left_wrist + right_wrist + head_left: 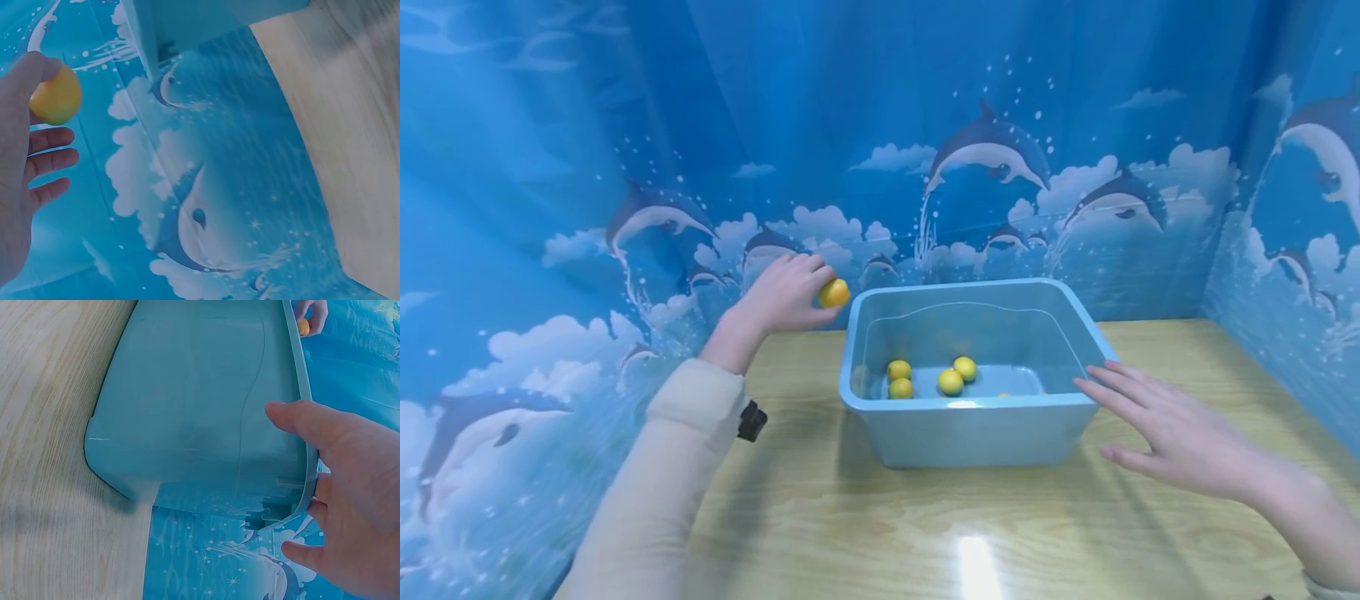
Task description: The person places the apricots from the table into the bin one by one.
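My left hand (786, 293) pinches a round yellow-orange fruit (834, 293) between thumb and index finger, just outside the left rear of a light blue plastic bin (970, 433). The left wrist view shows the fruit (59, 97) close, with the other fingers apart from it. Several similar fruits (951, 382) lie on the bin's floor; one is mostly hidden by the front wall. At the bin's right front corner, my right hand (1180, 433) is spread, fingertips right at the rim. In the right wrist view its thumb stands apart outside the bin wall (187, 406).
The bin stands on a light wooden table (880, 525). A blue curtain (820, 100) printed with dolphins and clouds hangs behind the table and along both sides. A black device (751, 421) sits at the left sleeve's cuff.
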The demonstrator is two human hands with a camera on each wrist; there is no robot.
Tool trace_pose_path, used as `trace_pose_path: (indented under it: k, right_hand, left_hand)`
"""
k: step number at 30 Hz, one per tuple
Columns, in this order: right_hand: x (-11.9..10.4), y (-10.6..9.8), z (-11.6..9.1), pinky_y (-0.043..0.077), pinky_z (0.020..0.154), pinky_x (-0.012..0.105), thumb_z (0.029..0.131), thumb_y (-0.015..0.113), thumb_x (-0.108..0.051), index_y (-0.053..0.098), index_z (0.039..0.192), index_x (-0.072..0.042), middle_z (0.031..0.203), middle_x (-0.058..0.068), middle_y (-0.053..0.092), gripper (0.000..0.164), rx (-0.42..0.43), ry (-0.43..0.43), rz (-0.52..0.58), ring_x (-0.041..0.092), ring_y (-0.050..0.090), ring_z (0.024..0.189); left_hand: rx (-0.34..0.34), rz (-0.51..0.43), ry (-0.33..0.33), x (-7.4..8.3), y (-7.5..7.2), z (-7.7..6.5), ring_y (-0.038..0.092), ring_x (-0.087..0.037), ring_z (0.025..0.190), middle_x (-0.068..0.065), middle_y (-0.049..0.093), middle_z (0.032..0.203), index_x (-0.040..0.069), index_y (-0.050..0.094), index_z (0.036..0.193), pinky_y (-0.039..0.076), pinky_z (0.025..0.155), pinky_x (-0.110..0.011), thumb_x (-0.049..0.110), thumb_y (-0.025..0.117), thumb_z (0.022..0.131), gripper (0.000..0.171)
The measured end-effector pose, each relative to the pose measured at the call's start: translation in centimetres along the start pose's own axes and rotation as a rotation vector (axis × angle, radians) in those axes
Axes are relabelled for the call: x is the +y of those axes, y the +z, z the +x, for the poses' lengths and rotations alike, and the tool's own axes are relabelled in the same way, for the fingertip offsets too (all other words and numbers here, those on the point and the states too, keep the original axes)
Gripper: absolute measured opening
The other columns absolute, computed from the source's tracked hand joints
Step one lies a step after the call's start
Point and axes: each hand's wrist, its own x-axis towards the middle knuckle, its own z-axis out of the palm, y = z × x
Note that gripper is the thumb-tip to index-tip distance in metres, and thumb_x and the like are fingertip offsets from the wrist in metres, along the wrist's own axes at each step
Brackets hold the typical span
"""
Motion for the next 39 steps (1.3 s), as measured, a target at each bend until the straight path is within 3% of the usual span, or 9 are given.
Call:
trace_pose_path:
  k: [6, 10, 15, 20, 27, 34, 39]
  right_hand:
    - [0.1, 0.1, -0.2, 0.012, 0.111, 0.037, 0.078, 0.073, -0.034, 0.032, 0.145, -0.016, 0.141, 0.016, 0.038, 0.080, -0.011, 0.019, 0.015, 0.026, 0.022, 0.137]
    - [0.2, 0.0, -0.2, 0.006, 0.111, 0.029, 0.077, 0.073, -0.034, 0.032, 0.145, -0.017, 0.141, 0.016, 0.038, 0.081, -0.007, 0.015, 0.011, 0.025, 0.021, 0.137]
    - [0.2, 0.0, -0.3, -0.003, 0.106, 0.019, 0.077, 0.073, -0.034, 0.029, 0.146, -0.018, 0.141, 0.017, 0.038, 0.083, 0.007, -0.005, 0.000, 0.024, 0.019, 0.138]
    - [0.2, -0.2, -0.2, -0.001, 0.107, 0.021, 0.077, 0.074, -0.034, 0.030, 0.145, -0.017, 0.142, 0.015, 0.037, 0.083, 0.008, -0.005, -0.010, 0.023, 0.020, 0.138]
    - [0.0, -0.1, -0.2, 0.007, 0.110, 0.030, 0.077, 0.073, -0.036, 0.028, 0.146, -0.019, 0.141, 0.015, 0.038, 0.083, -0.001, 0.004, -0.017, 0.025, 0.022, 0.137]
    - [-0.1, -0.1, -0.1, 0.000, 0.106, 0.019, 0.076, 0.074, -0.034, 0.032, 0.145, -0.017, 0.140, 0.015, 0.040, 0.082, 0.013, -0.007, -0.022, 0.023, 0.022, 0.137]
    - [-0.1, -0.1, 0.0, 0.004, 0.109, 0.024, 0.076, 0.074, -0.034, 0.031, 0.145, -0.018, 0.140, 0.016, 0.040, 0.083, 0.007, 0.004, -0.020, 0.027, 0.025, 0.136]
  left_hand:
    - [-0.041, -0.007, 0.009, 1.2, -0.9, 1.7, 0.050, -0.023, 0.094, -0.007, 0.057, 0.105, 0.009, 0.060, 0.112, 0.040, 0.090, -0.044, 0.040, 0.063, 0.084, 0.042]
    - [-0.072, 0.013, 0.038, 1.9, -1.2, 2.7, 0.049, -0.023, 0.091, -0.006, 0.056, 0.100, 0.010, 0.060, 0.111, 0.038, 0.092, -0.046, 0.040, 0.061, 0.085, 0.040]
    - [-0.100, 0.029, 0.058, 2.9, -1.5, 4.0, 0.047, -0.021, 0.088, -0.004, 0.055, 0.098, 0.010, 0.059, 0.112, 0.040, 0.085, -0.040, 0.041, 0.059, 0.086, 0.041]
    - [-0.106, 0.038, 0.068, 3.7, -1.6, 5.4, 0.048, -0.020, 0.092, -0.004, 0.056, 0.104, 0.011, 0.059, 0.114, 0.040, 0.083, -0.036, 0.044, 0.057, 0.086, 0.043]
    - [-0.107, 0.038, 0.108, 4.8, -1.5, 6.8, 0.047, -0.019, 0.087, -0.003, 0.056, 0.095, 0.012, 0.059, 0.105, 0.040, 0.077, -0.033, 0.042, 0.057, 0.086, 0.035]
    - [-0.141, 0.066, 0.109, 5.4, -1.0, 7.8, 0.047, -0.018, 0.085, -0.002, 0.055, 0.094, 0.013, 0.059, 0.106, 0.040, 0.078, -0.033, 0.043, 0.056, 0.087, 0.036]
    - [-0.147, 0.077, 0.104, 5.5, -1.1, 8.4, 0.046, -0.018, 0.084, -0.001, 0.054, 0.093, 0.013, 0.059, 0.108, 0.040, 0.078, -0.033, 0.043, 0.054, 0.088, 0.037]
